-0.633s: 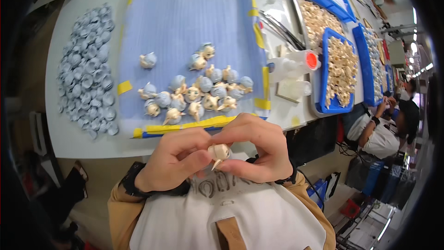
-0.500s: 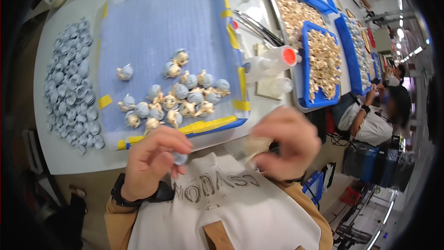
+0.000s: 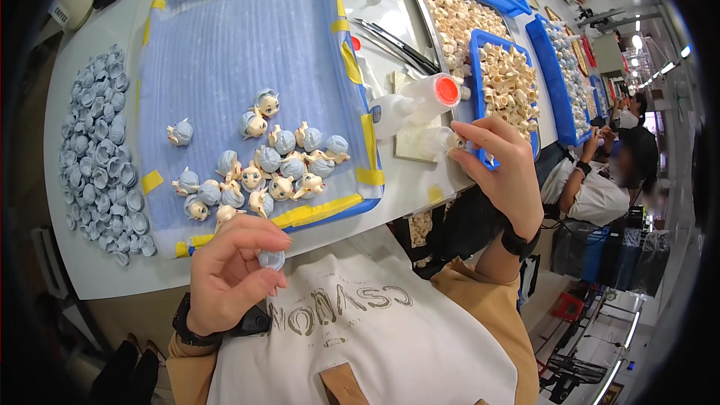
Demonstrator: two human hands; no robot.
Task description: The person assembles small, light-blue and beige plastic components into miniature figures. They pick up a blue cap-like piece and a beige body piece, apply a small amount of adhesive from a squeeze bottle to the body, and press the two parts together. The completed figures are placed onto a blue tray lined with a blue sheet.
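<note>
My left hand [image 3: 232, 274], in front of the tray's near edge, is closed in a pinch on a small light-blue hair shell [image 3: 271, 259]. To the right, my right hand [image 3: 502, 169] pinches with thumb and forefinger at the end of a small clear bottle [image 3: 429, 140]. Something small and pale shows between those fingertips, too little of it to name. Several small doll heads [image 3: 281, 187] with blue hair and painted faces lie on the lined blue tray [image 3: 300, 219], mostly in its near half.
Loose blue hair shells [image 3: 97, 157] are heaped at the left. A white bottle with a red cap [image 3: 431, 97], tweezers [image 3: 397, 41] and a blue bin of beige doll parts [image 3: 510, 82] stand right of the tray. Another person [image 3: 600, 187] sits farther right.
My right hand has moved up and away from my body, to the small clear bottle. My left hand keeps the blue hair shell, shifted slightly. The whole view has shifted a little.
</note>
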